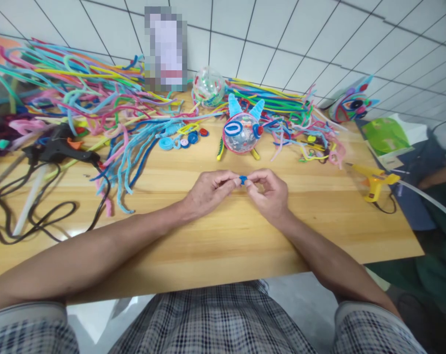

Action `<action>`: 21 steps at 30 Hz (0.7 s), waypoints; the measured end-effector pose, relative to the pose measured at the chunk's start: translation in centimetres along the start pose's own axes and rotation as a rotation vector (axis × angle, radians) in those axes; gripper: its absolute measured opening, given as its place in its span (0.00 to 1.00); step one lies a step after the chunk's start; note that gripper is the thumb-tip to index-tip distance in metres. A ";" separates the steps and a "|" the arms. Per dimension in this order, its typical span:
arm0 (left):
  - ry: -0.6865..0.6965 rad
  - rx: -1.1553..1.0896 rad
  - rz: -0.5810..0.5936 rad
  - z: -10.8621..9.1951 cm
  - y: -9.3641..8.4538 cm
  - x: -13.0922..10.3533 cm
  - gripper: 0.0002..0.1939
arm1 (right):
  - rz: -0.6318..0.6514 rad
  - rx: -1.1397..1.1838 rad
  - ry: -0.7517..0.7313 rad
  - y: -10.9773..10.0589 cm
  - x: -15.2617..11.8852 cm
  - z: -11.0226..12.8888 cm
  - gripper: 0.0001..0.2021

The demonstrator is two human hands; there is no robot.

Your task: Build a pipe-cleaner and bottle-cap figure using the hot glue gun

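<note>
A small dark blue piece of pipe cleaner [243, 180] is pinched between both hands above the middle of the table. My left hand [211, 191] grips it from one side with thumb and forefinger. From the other side, my right hand [269, 194] holds it the same way. Just beyond them stands a clear ball figure [242, 132] with light blue ears, a blue-and-white oval and a dark blue disc with a red centre. Several coiled pipe cleaner discs [166, 143] in blue and other colours lie to its left.
Loose pipe cleaners [97, 98] spread across the back and left. A black glue gun [61, 147] with a looping cord lies left; a yellow glue gun [374, 181] lies right. Another clear ball [208, 86] sits behind. A person's dark sleeve [440, 206] shows at the right.
</note>
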State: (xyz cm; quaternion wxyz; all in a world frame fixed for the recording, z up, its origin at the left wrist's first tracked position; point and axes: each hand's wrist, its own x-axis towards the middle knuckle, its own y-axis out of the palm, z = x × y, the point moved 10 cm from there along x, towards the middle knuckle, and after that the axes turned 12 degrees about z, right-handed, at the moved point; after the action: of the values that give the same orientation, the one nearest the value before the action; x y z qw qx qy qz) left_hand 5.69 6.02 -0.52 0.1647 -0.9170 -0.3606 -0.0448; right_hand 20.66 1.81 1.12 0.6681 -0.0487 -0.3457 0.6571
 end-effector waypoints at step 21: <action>0.100 0.051 0.040 0.4 0.0 0.0 0.14 | 0.119 -0.115 -0.101 0.3 0.2 0.7 0.04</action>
State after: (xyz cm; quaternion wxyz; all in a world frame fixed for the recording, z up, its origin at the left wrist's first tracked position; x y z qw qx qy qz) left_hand 5.67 6.13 -0.93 0.2065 -0.9162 -0.3345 -0.0779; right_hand 19.99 1.82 1.54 0.6059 -0.0744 -0.4126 0.6761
